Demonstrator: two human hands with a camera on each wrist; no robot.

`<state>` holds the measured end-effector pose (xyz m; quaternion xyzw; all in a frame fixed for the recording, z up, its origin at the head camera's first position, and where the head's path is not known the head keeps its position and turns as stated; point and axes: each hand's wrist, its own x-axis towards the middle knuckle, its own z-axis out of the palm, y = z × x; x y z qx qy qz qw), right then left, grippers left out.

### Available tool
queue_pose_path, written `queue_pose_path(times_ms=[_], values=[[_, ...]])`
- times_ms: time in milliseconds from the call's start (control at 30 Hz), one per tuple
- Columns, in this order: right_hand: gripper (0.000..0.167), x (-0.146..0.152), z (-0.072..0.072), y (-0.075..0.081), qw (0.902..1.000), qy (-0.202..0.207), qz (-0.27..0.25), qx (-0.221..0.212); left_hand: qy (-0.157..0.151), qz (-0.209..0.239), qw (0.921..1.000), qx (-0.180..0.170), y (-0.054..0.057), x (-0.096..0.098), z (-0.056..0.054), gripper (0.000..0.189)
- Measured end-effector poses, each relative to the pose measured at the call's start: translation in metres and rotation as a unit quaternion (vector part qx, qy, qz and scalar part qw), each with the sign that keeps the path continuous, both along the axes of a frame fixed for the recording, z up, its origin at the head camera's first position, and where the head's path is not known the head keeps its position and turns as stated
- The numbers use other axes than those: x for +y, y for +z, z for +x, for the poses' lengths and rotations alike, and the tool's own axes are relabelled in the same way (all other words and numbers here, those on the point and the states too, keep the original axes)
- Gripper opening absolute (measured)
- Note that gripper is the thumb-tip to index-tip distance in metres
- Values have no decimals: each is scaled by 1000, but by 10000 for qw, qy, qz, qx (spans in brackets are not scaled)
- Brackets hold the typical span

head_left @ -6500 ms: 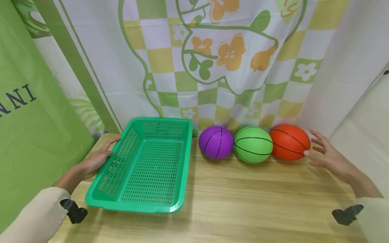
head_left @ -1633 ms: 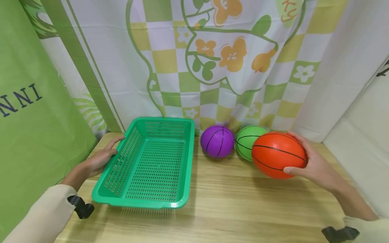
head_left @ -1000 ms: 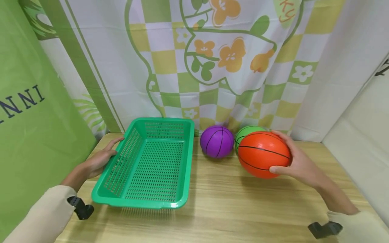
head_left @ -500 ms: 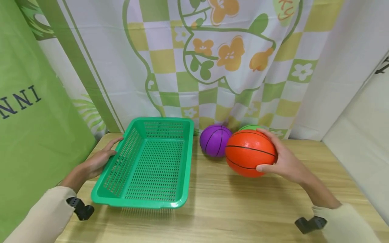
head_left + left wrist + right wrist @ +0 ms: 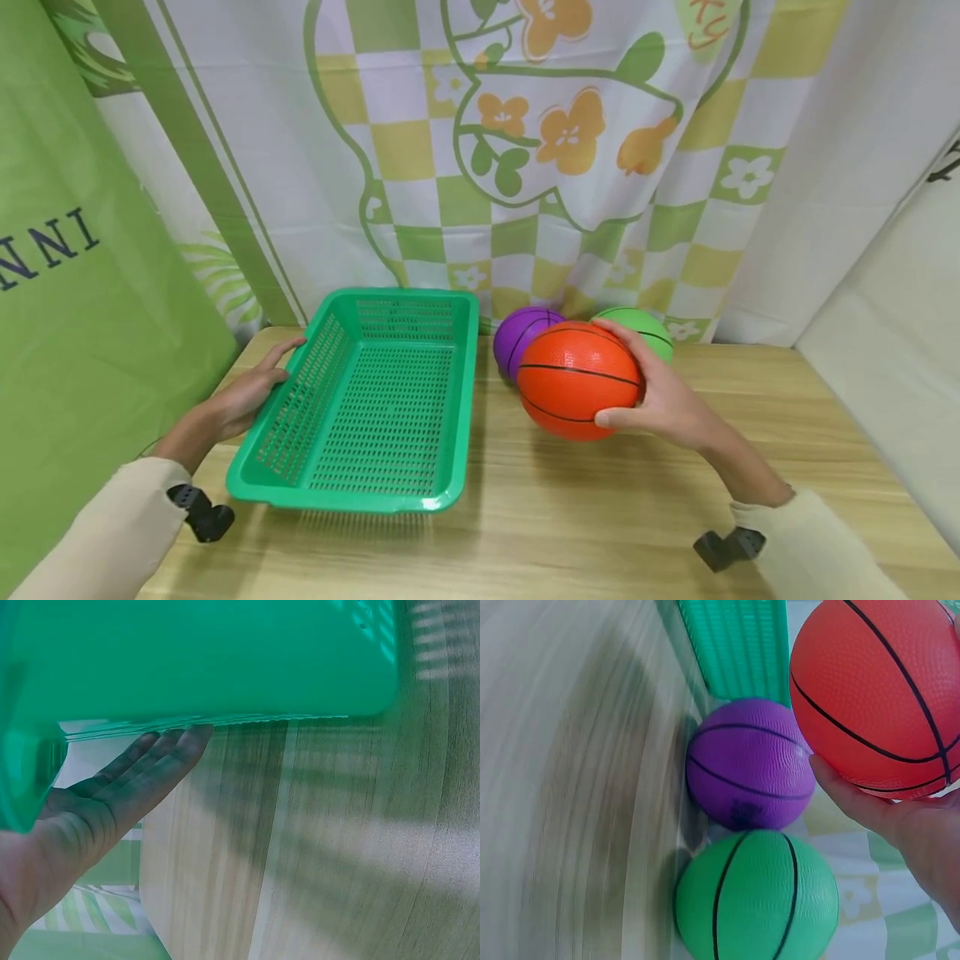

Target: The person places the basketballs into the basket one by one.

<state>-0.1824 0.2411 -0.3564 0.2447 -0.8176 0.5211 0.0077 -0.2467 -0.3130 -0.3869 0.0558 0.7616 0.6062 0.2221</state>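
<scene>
Presently, left hand (image 5: 243, 402) rests against the outside of the green basket (image 5: 345, 499), fingers extended; thumb contact unclear from here. Right hand (image 5: 663, 400) grips the red ball (image 5: 576, 382), held above the wooden table (image 5: 585, 521). Purple ball (image 5: 750, 766) and green ball (image 5: 757, 900) sit behind it, before a patterned curtain (image 5: 322, 200).

A flower-patterned checked curtain (image 5: 420, 117) hangs behind the wood-grain desk (image 5: 570, 525). Lettered green fabric (image 5: 97, 333) borders it at left, whitish sheeting (image 5: 900, 333) at right.
</scene>
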Motion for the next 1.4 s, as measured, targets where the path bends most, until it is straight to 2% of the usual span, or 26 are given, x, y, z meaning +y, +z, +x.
queue_pose_path(times_ms=[433, 767, 967, 1400], values=[[99, -23, -6, -1, 9997, 169, -148, -94, 21, -101, 9999, -30, 2, 8, -4, 65], [98, -47, -13, 4, 9974, 527, -489, -23, 38, -160, 9999, -49, 5, 7, -6, 64], [97, -66, -18, 7, 9930, 857, -814, 58, 74, -184, 9998, -22, 4, 4, -4, 64], [101, -90, -19, 4, 9879, 1104, -1088, -96, 93, -122, 9999, -52, 2, 3, 0, 64]])
